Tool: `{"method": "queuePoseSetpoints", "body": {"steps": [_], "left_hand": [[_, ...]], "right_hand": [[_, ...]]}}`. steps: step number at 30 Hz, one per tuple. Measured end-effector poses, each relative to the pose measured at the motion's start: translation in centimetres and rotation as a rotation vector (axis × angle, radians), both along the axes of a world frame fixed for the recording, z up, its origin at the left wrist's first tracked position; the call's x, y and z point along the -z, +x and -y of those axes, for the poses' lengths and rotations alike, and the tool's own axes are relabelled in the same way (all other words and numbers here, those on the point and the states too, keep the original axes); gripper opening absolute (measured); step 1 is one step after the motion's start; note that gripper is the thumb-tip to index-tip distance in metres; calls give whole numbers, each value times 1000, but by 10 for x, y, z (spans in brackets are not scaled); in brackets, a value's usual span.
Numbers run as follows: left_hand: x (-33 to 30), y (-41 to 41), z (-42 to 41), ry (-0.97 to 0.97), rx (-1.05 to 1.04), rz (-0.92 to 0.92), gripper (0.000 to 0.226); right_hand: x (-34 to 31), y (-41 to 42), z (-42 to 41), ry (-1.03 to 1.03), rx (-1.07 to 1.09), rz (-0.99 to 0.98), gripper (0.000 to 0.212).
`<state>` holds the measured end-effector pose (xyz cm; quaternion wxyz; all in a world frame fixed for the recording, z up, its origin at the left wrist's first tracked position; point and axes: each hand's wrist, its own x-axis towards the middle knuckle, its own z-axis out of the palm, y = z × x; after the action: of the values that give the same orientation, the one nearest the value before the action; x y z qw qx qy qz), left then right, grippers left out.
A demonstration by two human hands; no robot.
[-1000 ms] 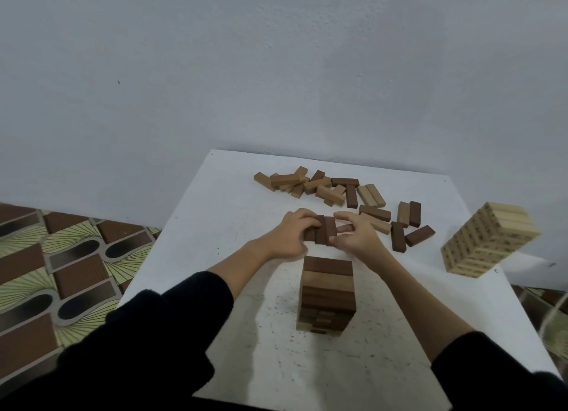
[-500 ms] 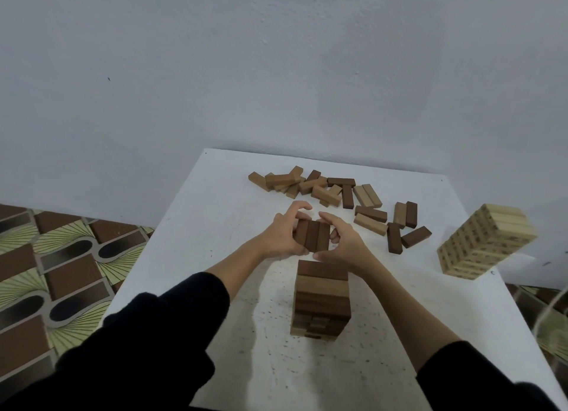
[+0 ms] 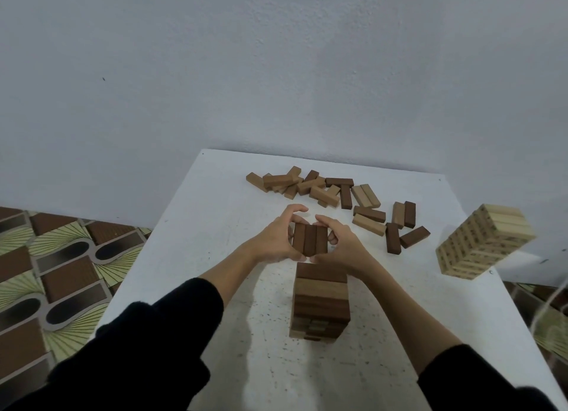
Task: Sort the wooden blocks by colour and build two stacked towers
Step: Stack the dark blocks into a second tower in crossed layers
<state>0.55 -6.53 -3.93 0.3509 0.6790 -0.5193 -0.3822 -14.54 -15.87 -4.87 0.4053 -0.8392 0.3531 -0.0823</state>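
Both hands cupped one row of three dark blocks (image 3: 309, 240) between them. Our left hand (image 3: 276, 241) curled round the left side and far end of the row, our right hand (image 3: 336, 244) round the right side, thumbs near the closer end. We judged this two-sided squeeze was meant to keep the three blocks flush against each other, so they could go down as one layer rather than piece by piece.

Head view, the only one available. The held row sat just beyond and slightly above the top of the dark tower (image 3: 319, 303), not yet resting on it; whether it still touched the table (image 3: 190, 226) we could not tell. The row's long axis ran away from us, while the tower's top layer ran across, so the crossed orientation looked deliberate for a stable stack.

Loose blocks (image 3: 325, 189), dark and mid-brown mixed, lay scattered at the far side of the table, well apart from the tower, presumably as the supply pile still to be sorted. A pale tower (image 3: 482, 244) stood near the right edge and looked finished or nearly so; its apparent tilt we put down to the wide-angle lens.

Judgement: light colour largely done, dark tower partway. Risk: nudging the tower while lowering the row.
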Motion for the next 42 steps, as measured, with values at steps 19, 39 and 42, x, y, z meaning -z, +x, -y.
{"method": "queuePoseSetpoints", "body": {"steps": [19, 39, 42], "left_hand": [[-89, -16, -32, -253, -5, 24, 88], [-84, -58, -109, -169, 81, 121, 91], [-83, -58, -111, -141, 92, 141, 99]], "right_hand": [[-115, -35, -31, -27, -62, 214, 86], [-95, -84, -100, -132, -128, 186, 82], [-94, -86, -99, -131, -140, 170, 88]]}}
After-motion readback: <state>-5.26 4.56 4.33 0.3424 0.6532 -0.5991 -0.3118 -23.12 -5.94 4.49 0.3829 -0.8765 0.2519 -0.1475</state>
